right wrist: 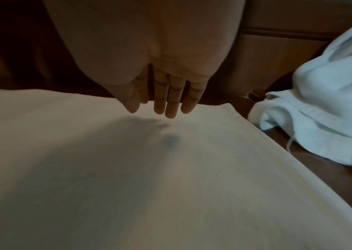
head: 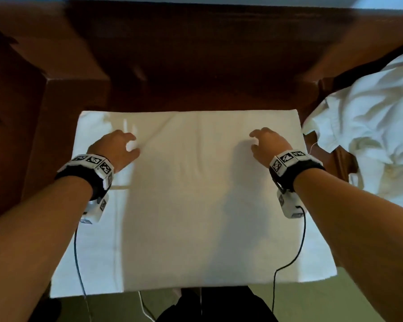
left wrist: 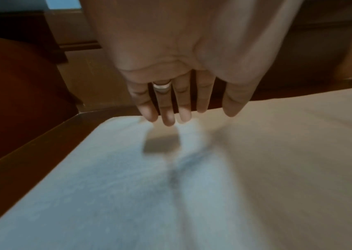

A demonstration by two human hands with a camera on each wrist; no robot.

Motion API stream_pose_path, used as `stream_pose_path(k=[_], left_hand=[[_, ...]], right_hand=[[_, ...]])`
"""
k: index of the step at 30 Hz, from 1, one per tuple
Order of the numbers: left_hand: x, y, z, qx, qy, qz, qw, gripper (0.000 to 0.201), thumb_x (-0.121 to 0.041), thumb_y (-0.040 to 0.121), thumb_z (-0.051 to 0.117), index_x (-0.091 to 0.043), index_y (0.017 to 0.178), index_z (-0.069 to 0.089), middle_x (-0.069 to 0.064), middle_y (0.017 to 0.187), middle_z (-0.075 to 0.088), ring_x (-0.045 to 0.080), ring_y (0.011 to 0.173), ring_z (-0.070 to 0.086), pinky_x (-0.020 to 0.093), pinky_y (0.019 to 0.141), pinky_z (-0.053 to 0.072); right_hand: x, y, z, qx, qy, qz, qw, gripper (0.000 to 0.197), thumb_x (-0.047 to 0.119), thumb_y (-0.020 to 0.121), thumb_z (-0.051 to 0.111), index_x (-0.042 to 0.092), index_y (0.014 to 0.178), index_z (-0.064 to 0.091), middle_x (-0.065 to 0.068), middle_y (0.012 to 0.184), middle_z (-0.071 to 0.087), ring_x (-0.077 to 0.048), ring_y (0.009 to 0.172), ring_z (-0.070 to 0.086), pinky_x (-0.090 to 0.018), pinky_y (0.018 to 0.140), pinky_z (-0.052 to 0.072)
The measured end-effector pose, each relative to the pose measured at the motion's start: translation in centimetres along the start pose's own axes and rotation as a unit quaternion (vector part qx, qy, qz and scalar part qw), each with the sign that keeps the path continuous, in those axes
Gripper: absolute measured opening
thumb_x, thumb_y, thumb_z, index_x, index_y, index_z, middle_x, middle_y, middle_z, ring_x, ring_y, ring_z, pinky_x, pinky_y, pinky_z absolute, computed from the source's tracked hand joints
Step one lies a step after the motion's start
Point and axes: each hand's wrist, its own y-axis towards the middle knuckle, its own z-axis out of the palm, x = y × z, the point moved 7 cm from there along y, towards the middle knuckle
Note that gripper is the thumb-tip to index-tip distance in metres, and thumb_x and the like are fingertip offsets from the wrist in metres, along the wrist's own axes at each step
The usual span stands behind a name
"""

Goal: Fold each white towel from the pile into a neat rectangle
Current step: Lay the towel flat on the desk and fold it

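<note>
A white towel (head: 191,194) lies spread flat as a large rectangle on the brown wooden table (head: 172,66), its near edge hanging over the front. My left hand (head: 119,147) hovers palm down just above the towel's far left part, fingers (left wrist: 166,108) straight and slightly spread, holding nothing. My right hand (head: 265,145) hovers likewise over the far right part, fingers (right wrist: 170,103) straight and empty. Both cast shadows on the cloth (right wrist: 128,169). A crumpled pile of white towels (head: 368,126) sits at the table's right edge.
A dark wooden chair or cabinet (head: 21,89) stands to the left of the table. Cables (head: 289,263) run from the wrist cameras down across the towel. Green floor (head: 347,298) shows below the table's front edge.
</note>
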Motion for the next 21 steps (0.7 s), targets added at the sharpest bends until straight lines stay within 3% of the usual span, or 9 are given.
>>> stream_pose_path(k=[3,6,8,10,12,16,19,21], left_hand=[[0.0,4.0,-0.6,-0.014,0.067,0.009,0.998,0.057,-0.042,0.1,0.053,-0.027,0.153,0.037,0.003,0.157,0.038,0.032,0.14,0.038,0.05,0.11,0.037],[-0.2,7.0,-0.4,-0.014,0.139,0.025,0.99,0.063,-0.036,0.1,0.052,-0.027,0.157,0.026,0.003,0.163,0.028,0.032,0.146,0.029,0.053,0.11,0.037],[-0.5,8.1,-0.2,-0.034,0.172,0.037,0.984,0.059,-0.03,0.097,0.058,-0.023,0.151,0.037,0.01,0.153,0.042,0.037,0.138,0.037,0.056,0.101,0.042],[-0.9,8.4,-0.4,-0.089,0.195,0.056,0.975,0.041,-0.024,0.09,0.066,-0.019,0.129,0.055,0.017,0.123,0.058,0.042,0.114,0.053,0.056,0.091,0.046],[-0.9,8.2,-0.7,-0.13,0.201,0.059,0.969,0.024,-0.019,0.088,0.068,-0.012,0.11,0.062,0.02,0.103,0.057,0.045,0.097,0.057,0.054,0.091,0.041],[-1.5,7.8,-1.9,-0.131,0.184,0.096,0.969,0.014,-0.014,0.089,0.067,-0.004,0.095,0.059,0.02,0.093,0.057,0.042,0.082,0.059,0.05,0.085,0.041],[-1.1,7.1,-4.4,-0.134,0.089,0.079,0.984,0.013,-0.018,0.097,0.059,-0.008,0.104,0.054,0.02,0.093,0.063,0.042,0.084,0.061,0.048,0.081,0.044],[-0.5,6.1,-6.3,-0.146,0.055,0.08,0.985,0.018,-0.023,0.098,0.058,-0.011,0.111,0.055,0.019,0.105,0.062,0.043,0.093,0.061,0.049,0.08,0.048]], right_hand=[[-0.7,4.5,-1.3,-0.027,-0.034,-0.014,0.999,0.048,0.012,0.096,0.053,0.017,0.143,0.047,-0.011,0.14,0.05,-0.033,0.126,0.05,-0.048,0.105,0.044],[-1.5,7.0,-1.1,-0.03,-0.081,-0.023,0.996,0.056,0.017,0.096,0.055,0.019,0.149,0.036,-0.009,0.151,0.039,-0.033,0.137,0.038,-0.05,0.111,0.034],[-2.1,7.6,-0.5,-0.048,-0.089,-0.027,0.995,0.055,0.019,0.097,0.055,0.02,0.148,0.037,-0.009,0.15,0.04,-0.033,0.137,0.037,-0.051,0.111,0.03],[-2.5,7.7,-0.1,-0.079,-0.088,-0.034,0.992,0.048,0.021,0.096,0.054,0.018,0.143,0.044,-0.012,0.14,0.046,-0.035,0.13,0.041,-0.051,0.108,0.03],[-2.8,7.7,-0.1,-0.095,-0.09,-0.031,0.991,0.039,0.021,0.096,0.053,0.015,0.135,0.051,-0.012,0.131,0.052,-0.034,0.123,0.045,-0.05,0.105,0.029],[-2.6,7.8,-1.6,-0.093,-0.094,-0.039,0.99,0.03,0.021,0.096,0.054,0.009,0.123,0.059,-0.013,0.118,0.057,-0.035,0.114,0.05,-0.048,0.103,0.03],[-2.0,7.0,-4.2,-0.121,-0.077,-0.052,0.988,0.024,0.02,0.096,0.053,0.007,0.116,0.057,-0.012,0.106,0.06,-0.035,0.102,0.056,-0.044,0.097,0.035],[-1.6,5.9,-5.9,-0.134,-0.052,-0.04,0.989,0.023,0.022,0.098,0.052,0.007,0.115,0.056,-0.01,0.09,0.06,-0.037,0.092,0.059,-0.043,0.095,0.037]])
